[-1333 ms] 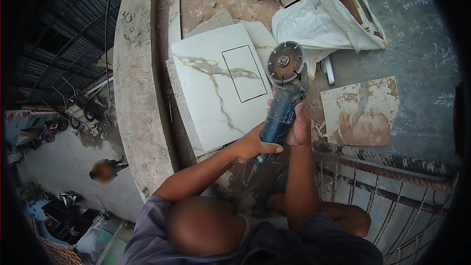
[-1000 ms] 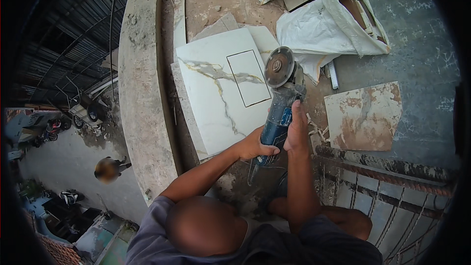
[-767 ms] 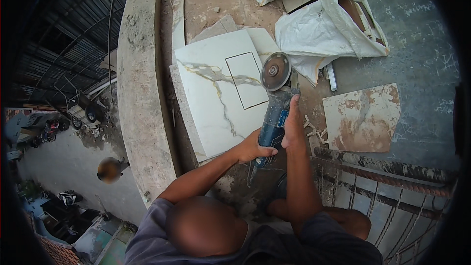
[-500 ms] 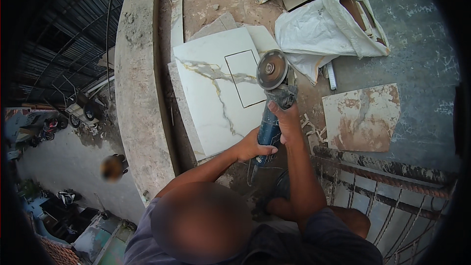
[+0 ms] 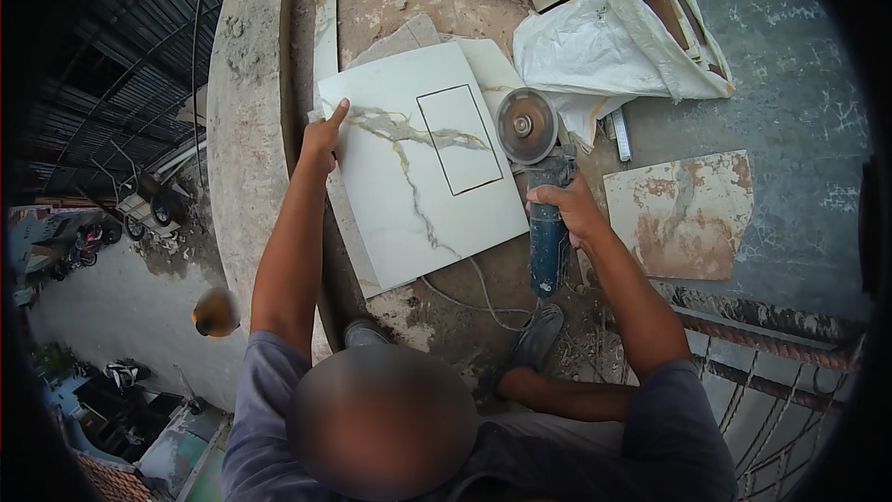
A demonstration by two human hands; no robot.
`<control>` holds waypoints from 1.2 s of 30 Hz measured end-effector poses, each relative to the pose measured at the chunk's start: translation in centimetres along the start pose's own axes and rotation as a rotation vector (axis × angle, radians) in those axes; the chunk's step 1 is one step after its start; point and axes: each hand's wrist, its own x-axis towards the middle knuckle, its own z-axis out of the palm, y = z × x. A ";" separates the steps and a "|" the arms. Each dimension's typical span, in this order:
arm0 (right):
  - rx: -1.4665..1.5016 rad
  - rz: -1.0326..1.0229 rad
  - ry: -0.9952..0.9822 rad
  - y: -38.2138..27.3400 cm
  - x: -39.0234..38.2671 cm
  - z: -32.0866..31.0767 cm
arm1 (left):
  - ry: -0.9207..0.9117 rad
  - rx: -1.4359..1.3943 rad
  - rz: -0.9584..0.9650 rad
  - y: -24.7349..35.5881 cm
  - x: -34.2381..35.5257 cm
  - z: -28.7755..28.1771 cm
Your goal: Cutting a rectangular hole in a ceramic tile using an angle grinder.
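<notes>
The tile (image 5: 395, 200), white with grey and gold veins, lies at the centre of the frame, a dark rectangle outlined on its right half. The left hand (image 5: 322, 141) grips its upper-left edge in a narrow hold, thumb on the top face; the other fingers are partly hidden. Right of the tile, the right hand (image 5: 567, 208) wraps closely around the grinder (image 5: 548, 256). The grinder's disc (image 5: 527, 126) points toward the top of the frame, just beside the tile's right edge; whether they touch, I cannot tell. A cord (image 5: 485, 296) loops below the tile, near a shoe (image 5: 539, 336). A white sack (image 5: 595, 51) sits upper right, above a stained tile (image 5: 683, 214). A ledge (image 5: 246, 130) runs down the left, and a railing (image 5: 771, 317) crosses the lower right.
</notes>
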 end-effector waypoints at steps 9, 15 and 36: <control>-0.109 0.104 -0.006 -1.8 -2.9 -2.9 | -0.085 -0.357 0.342 2.3 -4.5 1.3; -0.136 0.161 -0.083 -4.0 -4.9 -3.7 | -0.094 -0.431 0.552 7.9 -9.3 0.8; -0.411 -0.069 -0.079 -4.7 -1.2 0.0 | -0.058 -0.506 0.911 13.9 -14.1 1.4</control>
